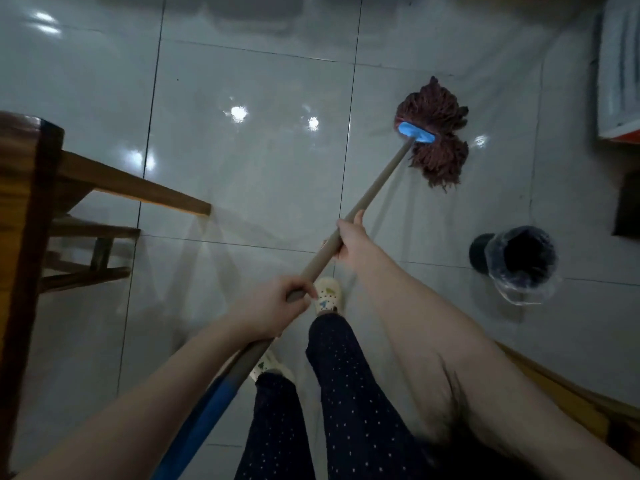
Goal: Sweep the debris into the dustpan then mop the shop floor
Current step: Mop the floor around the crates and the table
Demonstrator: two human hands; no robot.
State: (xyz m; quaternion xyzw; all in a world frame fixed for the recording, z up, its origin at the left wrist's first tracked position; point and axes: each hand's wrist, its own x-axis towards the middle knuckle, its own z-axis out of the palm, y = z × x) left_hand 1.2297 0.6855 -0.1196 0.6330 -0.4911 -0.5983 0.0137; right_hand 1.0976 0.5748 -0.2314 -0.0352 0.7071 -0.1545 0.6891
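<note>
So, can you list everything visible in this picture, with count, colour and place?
Reddish-brown string mop head: one, blue clamp, on floor, upper right.
Long beige mop handle: one, blue lower end, diagonal through centre.
Glossy tiled floor: one, pale grey, everywhere.
Wooden furniture: two pieces, brown, left edge, lower right.
Round black bin with clear plastic liner: one, right of centre.
Box-like unit: one, white with orange base, top right.
Clog shoes: two, cream, bottom centre.
Dotted trousers: one pair, dark, bottom centre.
Left hand: one, fingers round handle, nearer body.
Right hand: one, fingers round handle, nearer mop head.
</note>
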